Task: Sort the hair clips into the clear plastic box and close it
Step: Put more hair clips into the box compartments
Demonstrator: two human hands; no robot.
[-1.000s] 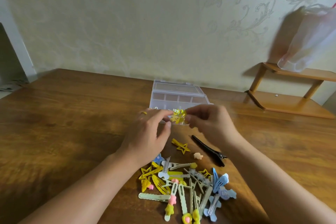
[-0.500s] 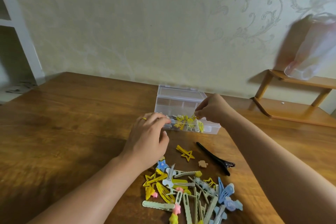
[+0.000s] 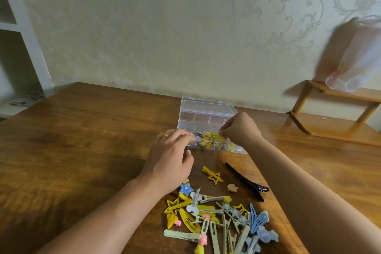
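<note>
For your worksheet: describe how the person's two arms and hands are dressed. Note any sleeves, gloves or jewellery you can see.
Both forearms are bare up to the frame's edge: no sleeves, gloves, watch or bracelet show. The left hand wears one plain yellow ring, a smooth band on one finger. The right hand shows no ring or other jewellery on the parts visible.

Open box (image 3: 206, 116) stands behind the loose clip pile (image 3: 218, 218) on the table (image 3: 82, 140), some clips inside

Clear plastic box (image 3: 208, 113), glossy wooden table (image 3: 82, 140), plastic hair clips (image 3: 216, 220)
</note>
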